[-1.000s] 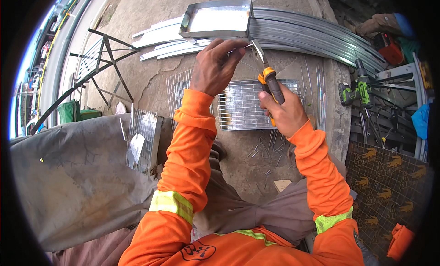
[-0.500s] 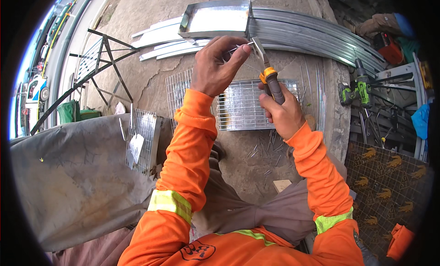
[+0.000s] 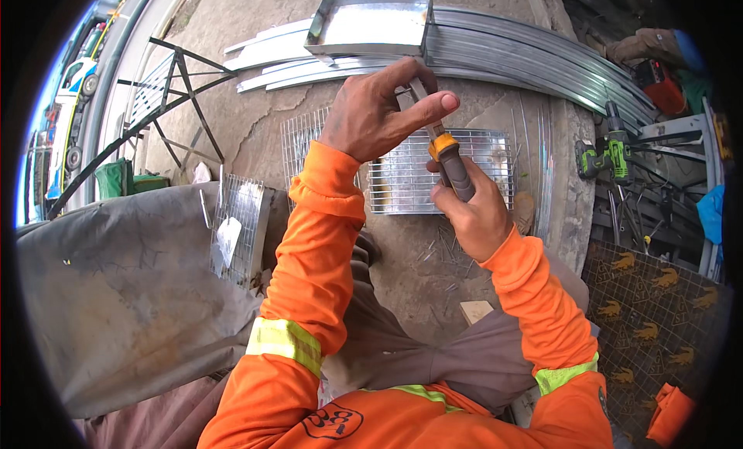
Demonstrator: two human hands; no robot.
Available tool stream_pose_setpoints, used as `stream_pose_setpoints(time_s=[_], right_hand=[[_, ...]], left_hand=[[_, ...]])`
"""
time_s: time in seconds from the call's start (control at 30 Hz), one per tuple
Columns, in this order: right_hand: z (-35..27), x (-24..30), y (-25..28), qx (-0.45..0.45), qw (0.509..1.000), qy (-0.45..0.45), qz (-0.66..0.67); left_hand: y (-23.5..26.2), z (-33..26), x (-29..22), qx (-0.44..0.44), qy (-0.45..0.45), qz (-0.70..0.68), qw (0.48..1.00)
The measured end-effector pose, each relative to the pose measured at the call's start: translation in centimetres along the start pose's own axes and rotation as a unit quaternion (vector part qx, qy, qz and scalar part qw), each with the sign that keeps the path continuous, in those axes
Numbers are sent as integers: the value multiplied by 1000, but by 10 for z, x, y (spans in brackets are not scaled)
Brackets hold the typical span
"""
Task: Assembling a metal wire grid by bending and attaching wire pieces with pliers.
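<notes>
My right hand (image 3: pixel 477 215) is wrapped around the grey and yellow handles of a pair of pliers (image 3: pixel 443 146). The tool points up and away, its metal jaws reaching in between the thumb and forefinger of my left hand (image 3: pixel 371 115). That hand is curled about the jaws, with its thumb stretched across them. A thin metal piece shows only slightly beside the jaws; the fingers hide most of it. Below both hands lies a wire grid panel (image 3: pixel 379 187) over shiny sheet metal, and another wire grid (image 3: pixel 298 136) is at its left.
Long metal channels (image 3: pixel 511 54) lie across the far ground under an open sheet-metal box (image 3: pixel 371 27). A green drill (image 3: pixel 615 151) is at right, beside a metal frame. Cut metal bits (image 3: pixel 443 244) litter the concrete. At left stand a grid box (image 3: pixel 238 228) and a black steel frame (image 3: pixel 182 85).
My left hand has shifted slightly right, its thumb now crossing the pliers. The thin metal piece seen between its fingers and the jaws is mostly hidden. The right hand has moved slightly lower.
</notes>
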State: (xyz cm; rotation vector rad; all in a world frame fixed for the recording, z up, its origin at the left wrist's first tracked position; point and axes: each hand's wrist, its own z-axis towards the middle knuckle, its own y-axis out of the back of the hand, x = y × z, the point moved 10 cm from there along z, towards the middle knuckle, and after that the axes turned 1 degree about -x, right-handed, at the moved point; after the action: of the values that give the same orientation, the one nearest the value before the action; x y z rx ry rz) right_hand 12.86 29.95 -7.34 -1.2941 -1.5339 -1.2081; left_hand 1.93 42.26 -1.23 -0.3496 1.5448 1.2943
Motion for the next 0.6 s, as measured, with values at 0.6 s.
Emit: stream_pose_setpoints(time_s=[0.6], right_hand=[[7,3,-3,34,996,2,83]], left_hand=[[16,-3,-9,-127,-59,202,969]])
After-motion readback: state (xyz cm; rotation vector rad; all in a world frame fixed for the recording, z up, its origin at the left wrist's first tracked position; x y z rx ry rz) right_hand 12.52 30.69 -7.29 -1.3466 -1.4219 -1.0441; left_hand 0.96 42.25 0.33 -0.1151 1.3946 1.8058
